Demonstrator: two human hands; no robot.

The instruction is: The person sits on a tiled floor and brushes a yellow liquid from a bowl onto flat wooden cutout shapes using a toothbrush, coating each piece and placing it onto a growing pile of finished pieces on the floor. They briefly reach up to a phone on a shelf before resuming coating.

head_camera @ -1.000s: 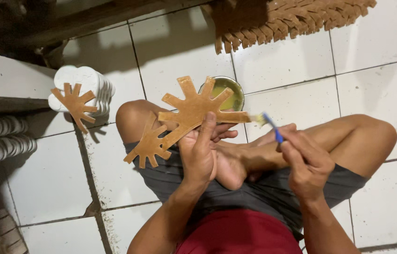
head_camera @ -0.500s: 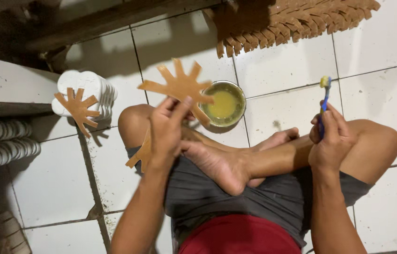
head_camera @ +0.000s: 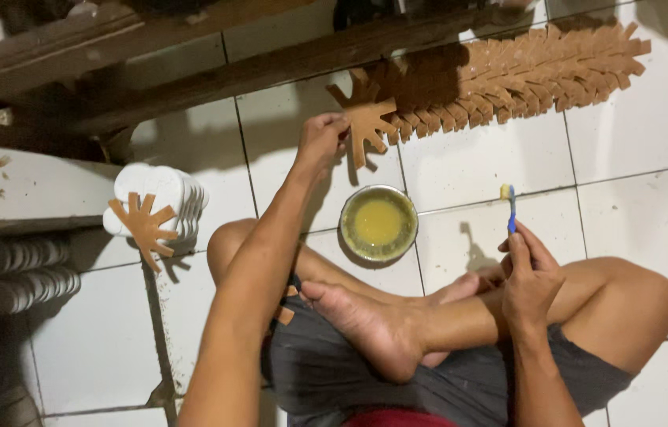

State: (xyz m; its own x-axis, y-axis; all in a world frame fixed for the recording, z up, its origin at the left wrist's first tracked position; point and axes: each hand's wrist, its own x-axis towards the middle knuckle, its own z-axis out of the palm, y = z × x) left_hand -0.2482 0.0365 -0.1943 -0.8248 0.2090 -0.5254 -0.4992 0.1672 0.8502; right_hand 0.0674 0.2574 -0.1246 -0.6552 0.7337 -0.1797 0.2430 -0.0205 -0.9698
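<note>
Warm, fairly dim indoor light falls from above, brightening the white floor tiles while hard shadows pool beside the bowl, the picture staying reasonably sharp at centre yet murky and slightly soft toward the dark left edge.

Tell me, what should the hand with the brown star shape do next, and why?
Probably lay it down and let go. The left hand holds the brown star-shaped cutout right at the near end of the row of brown cutouts on the tiled floor, almost touching it.
</note>
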